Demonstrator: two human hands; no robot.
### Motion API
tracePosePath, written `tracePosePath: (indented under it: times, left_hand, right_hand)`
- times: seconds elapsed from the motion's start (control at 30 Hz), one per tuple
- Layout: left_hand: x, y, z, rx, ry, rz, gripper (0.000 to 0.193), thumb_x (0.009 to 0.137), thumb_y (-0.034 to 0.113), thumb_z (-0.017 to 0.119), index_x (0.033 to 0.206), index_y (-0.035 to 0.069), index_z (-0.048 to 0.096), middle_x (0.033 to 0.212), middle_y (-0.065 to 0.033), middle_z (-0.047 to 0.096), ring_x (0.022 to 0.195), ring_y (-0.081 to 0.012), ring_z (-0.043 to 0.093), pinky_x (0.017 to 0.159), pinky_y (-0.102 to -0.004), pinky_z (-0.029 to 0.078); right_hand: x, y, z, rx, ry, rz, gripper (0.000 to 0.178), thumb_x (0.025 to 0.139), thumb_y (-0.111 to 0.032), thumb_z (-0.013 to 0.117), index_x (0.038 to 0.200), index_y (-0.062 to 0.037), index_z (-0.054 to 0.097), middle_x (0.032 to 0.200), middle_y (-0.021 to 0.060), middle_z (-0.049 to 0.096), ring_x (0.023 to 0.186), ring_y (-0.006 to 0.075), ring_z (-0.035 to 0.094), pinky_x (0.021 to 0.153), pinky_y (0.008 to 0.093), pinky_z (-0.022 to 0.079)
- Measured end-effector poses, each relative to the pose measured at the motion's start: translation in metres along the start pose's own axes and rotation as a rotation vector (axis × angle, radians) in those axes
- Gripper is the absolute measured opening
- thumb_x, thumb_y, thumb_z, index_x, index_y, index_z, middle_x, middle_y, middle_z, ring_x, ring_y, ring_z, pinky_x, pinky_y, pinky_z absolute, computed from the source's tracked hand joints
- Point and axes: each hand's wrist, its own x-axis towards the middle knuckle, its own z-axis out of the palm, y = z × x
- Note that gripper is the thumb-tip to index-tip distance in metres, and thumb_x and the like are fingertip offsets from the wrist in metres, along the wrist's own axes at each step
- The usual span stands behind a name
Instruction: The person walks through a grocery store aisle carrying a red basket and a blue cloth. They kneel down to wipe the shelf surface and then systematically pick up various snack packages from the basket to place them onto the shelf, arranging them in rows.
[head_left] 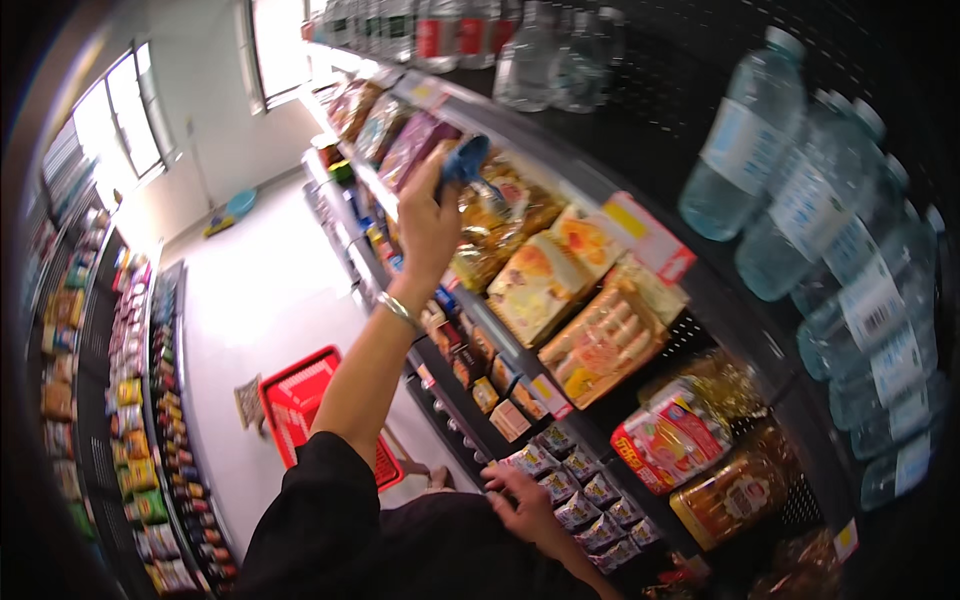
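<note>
My left hand (430, 215) is raised in front of the upper bread shelf, a bracelet on its wrist. Its fingers are closed on a small dark-blue rounded object (464, 158) whose kind I cannot make out. Behind it lie bagged breads (510, 215) in clear wrapping. My right hand (525, 505) is lower and nearer my body, fingers apart and slightly bent, with nothing visible in it. Just past it, small wrapped packs (575, 510) stand in rows on a lower shelf.
Large water bottles (745, 140) stand on the shelf at right, clear bottles (525, 60) at the top. A price tag (648, 240) juts from the shelf edge. On the floor at left is a red shopping basket (300, 385). Another stocked shelf (125, 400) lines the far left.
</note>
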Motion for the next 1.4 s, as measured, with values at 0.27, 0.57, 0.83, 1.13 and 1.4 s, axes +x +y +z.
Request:
tracePosePath:
  times: [0.27,0.57,0.83,1.13,1.4]
  left_hand:
    - [-0.288,-0.047,-0.068,-0.744,-0.599,-1.311,0.022,0.094,0.002,0.056,0.115,-0.001,0.062,0.098,-0.0045,0.068,0.088,-0.0121,0.064,0.082,-0.0286,0.054]
    - [-0.325,-0.023,-0.107,-0.793,-1.049,-1.236,0.035,0.095,0.013,0.060,0.126,-0.003,0.056,0.105,-0.0068,0.067,0.100,-0.0139,0.061,0.088,-0.0298,0.050]
    - [-0.362,-0.121,-0.187,0.351,-0.979,-0.896,0.027,0.083,0.019,0.064,0.104,0.002,0.063,0.096,-0.0202,0.067,0.093,-0.0365,0.065,0.078,-0.0467,0.053]
    - [-0.435,-0.168,-0.279,0.762,-1.509,-0.915,0.027,0.082,0.022,0.061,0.103,0.006,0.068,0.102,-0.0142,0.068,0.097,-0.0310,0.065,0.079,-0.0435,0.050]
    - [-0.466,-0.146,-0.327,0.580,-1.016,-1.266,0.036,0.082,0.020,0.058,0.113,0.002,0.061,0.108,-0.0211,0.067,0.100,-0.0365,0.065,0.086,-0.0468,0.051]
  right_hand:
    - [0.041,0.043,0.011,0.611,0.260,0.289,0.046,0.097,-0.022,0.058,0.135,-0.0004,0.043,0.126,0.0082,0.052,0.112,0.0151,0.050,0.099,0.0287,0.039]
    - [0.055,0.094,0.050,0.741,0.149,0.618,0.032,0.093,-0.010,0.063,0.123,0.0010,0.055,0.112,0.0085,0.064,0.100,0.0174,0.061,0.093,0.0301,0.047]
    - [0.086,0.109,0.077,0.838,0.214,0.823,0.024,0.092,0.000,0.052,0.116,0.0003,0.056,0.109,0.0126,0.065,0.095,0.0252,0.066,0.088,0.0401,0.054]
    - [0.193,-0.048,0.113,1.176,-0.245,0.605,0.028,0.086,0.000,0.066,0.106,-0.0065,0.048,0.072,0.0006,0.046,0.052,0.0078,0.040,0.049,0.0240,0.036]
    - [0.240,-0.165,0.121,1.307,-0.735,0.160,0.028,0.088,-0.006,0.068,0.104,-0.0037,0.045,0.063,0.0024,0.044,0.047,0.0117,0.044,0.044,0.0253,0.037]
